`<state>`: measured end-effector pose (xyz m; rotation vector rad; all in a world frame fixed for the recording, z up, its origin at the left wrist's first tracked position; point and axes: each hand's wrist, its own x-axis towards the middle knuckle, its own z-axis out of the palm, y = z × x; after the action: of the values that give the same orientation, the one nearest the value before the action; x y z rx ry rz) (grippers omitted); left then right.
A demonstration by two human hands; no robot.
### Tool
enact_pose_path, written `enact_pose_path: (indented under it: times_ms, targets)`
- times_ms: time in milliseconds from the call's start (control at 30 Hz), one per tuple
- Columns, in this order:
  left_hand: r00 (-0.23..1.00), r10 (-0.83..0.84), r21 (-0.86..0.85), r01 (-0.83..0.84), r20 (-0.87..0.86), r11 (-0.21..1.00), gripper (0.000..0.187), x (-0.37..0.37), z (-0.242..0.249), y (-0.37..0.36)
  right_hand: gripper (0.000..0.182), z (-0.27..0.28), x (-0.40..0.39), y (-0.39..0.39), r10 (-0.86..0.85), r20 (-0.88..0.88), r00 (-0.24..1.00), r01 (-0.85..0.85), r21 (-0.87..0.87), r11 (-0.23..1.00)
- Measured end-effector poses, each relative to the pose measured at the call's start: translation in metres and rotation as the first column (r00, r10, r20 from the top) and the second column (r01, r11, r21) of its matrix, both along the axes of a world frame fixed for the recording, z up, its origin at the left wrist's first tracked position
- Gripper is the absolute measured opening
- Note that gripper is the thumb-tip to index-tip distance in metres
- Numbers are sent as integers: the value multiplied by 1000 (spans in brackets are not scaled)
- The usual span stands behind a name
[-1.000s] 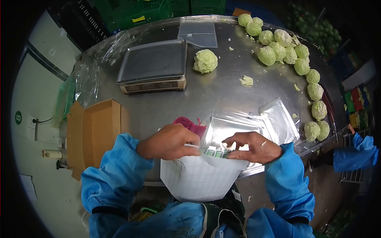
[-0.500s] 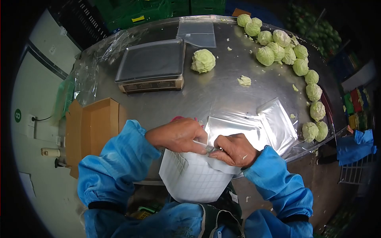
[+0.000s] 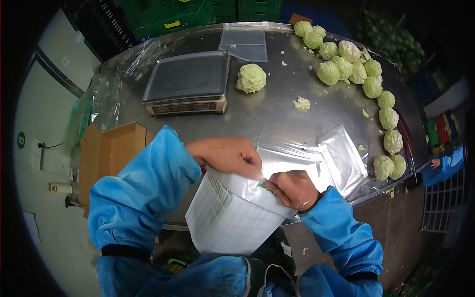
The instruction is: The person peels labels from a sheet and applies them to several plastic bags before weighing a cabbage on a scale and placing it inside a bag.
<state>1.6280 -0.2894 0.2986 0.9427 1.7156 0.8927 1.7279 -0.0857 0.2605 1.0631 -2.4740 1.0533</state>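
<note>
Since the earlier frame, the left hand (image 3: pixel 230 156) has risen a little toward the desk (image 3: pixel 198 128), its sleeve lifting with it, and the white basket (image 3: pixel 237 213) has tipped further, its lower end swinging toward the person's left. The right hand (image 3: pixel 297 189) has stayed at about the same spot.

The basket leans against the person's front at the near edge of the desk, its gridded side showing. At its upper rim the right hand's fingers are drawn narrow, pinching a small green-and-white piece (image 3: pixel 266 185). The left hand's fingers are curled in close beside them; whether they grip the piece or the rim cannot be told.

As for how far things have come, the piece is in hand at the rim, not set apart from it; what the basket holds is hidden. One bare cabbage (image 3: pixel 251 78) sits beside the scale (image 3: pixel 188 79), and more bare cabbages (image 3: pixel 388 119) line the desk's far right side. Shiny film (image 3: pixel 341 161) lies just beyond the right hand, and an open cardboard box (image 3: pixel 121 143) stands by the left sleeve. At the far right, another person's hand (image 3: pixel 435 163) shows.
</note>
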Motion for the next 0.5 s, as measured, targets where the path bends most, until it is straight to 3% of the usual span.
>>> enact_pose_path:
  times_ms: [100,200,233,267,300,367,433,500]
  targets:
    - [992,31,-92,-20,126,996,27,-9,-10,3,18,-6,1,2,72,22,997,-71,-25,997]
    - [996,-48,-105,56,78,993,28,-15,-17,5,11,-3,13,0,74,67,995,-71,-41,997]
    - [998,-61,-149,58,-12,987,27,-16,-19,4,11,-5,17,-1,70,72,995,-67,-46,997]
    - [992,-81,-191,60,-101,980,27,-18,-23,3,8,-7,20,-1,18,253,967,38,-217,975]
    - [991,-90,-193,71,-96,979,27,-23,-31,-2,5,-9,24,0,-3,429,903,173,-358,918]
    - [933,-99,-197,31,-346,980,25,-35,-47,-21,14,-32,27,10,80,783,617,580,-521,626]
    - [817,-191,-467,-105,-544,878,23,-40,-53,-44,18,-61,28,35,342,816,466,754,-568,329]
    - [724,-339,-643,-185,-600,743,22,-43,-60,-66,21,-95,35,49,213,893,395,857,-442,264]
